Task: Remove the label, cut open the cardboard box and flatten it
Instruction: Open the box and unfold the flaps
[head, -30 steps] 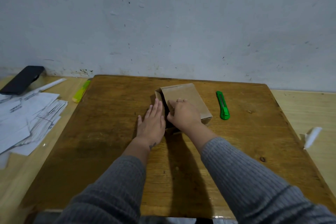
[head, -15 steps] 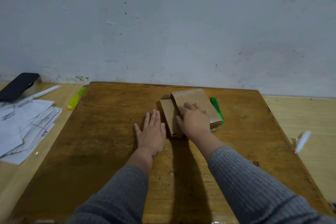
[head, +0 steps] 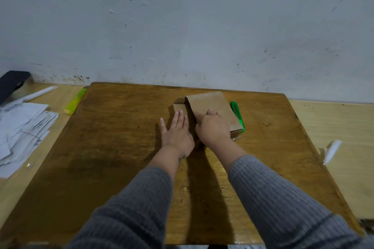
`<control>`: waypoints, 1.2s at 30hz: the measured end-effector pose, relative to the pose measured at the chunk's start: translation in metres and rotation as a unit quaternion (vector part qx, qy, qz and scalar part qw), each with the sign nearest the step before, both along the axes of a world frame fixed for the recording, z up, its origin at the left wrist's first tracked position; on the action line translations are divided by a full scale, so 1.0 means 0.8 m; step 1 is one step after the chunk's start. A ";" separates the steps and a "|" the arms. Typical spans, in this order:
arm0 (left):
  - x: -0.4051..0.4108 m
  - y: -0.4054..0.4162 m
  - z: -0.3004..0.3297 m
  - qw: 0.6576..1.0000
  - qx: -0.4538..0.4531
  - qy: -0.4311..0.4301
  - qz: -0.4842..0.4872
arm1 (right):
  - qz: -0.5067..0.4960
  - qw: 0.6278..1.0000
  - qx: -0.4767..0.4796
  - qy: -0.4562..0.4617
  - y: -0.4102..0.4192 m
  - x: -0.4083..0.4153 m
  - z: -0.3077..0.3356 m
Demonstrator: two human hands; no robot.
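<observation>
The dark wooden counter [head: 113, 147] carries a plain brown cardboard box [head: 210, 107] near the middle of its far edge, partly collapsed, with one flap [head: 179, 107] folded out flat on its left side; no label or writing can be read on it. Both forearms in grey ribbed sleeves reach forward. The right hand [head: 214, 129] presses palm-down on the box's near end, fingers [head: 210, 112] spread flat, gripping nothing. The left hand [head: 176, 129] lies flat and open, fingertips on the flap. A green cutter [head: 237, 114] lies against the box's right side.
</observation>
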State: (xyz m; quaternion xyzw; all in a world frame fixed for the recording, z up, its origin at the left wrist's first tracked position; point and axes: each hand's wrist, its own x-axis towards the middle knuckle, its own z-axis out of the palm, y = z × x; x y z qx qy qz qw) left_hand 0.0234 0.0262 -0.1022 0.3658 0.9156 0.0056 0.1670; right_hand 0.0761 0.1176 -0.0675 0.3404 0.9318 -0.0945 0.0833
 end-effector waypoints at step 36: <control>-0.016 0.028 0.007 0.992 0.060 -0.064 0.091 | -0.113 0.982 -0.021 0.150 0.054 0.031 0.003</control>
